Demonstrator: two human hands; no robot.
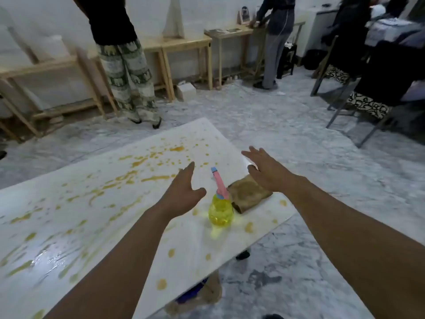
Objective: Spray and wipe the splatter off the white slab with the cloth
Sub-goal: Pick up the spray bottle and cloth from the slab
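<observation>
Both the left hand (pixel 184 189) and right hand (pixel 266 171) hover released, fingers straight, over the splattered white slab (pixel 69 226), flanking the spray bottle (pixel 220 203) and brown cloth (pixel 249 193) near its right edge.

1. I see the white slab (pixel 69 226), tilted in view, covered in orange-yellow splatter (pixel 138 162).
2. A yellow spray bottle (pixel 220 209) with pink nozzle stands upright near its right end.
3. The brown cloth (pixel 249 193) lies crumpled just beside the bottle.

Orange-yellow splatter (pixel 135 162) is speckling the white slab (pixel 69 226), beside a yellow, pink-topped spray bottle (pixel 220 209) and brown cloth (pixel 249 193).
</observation>
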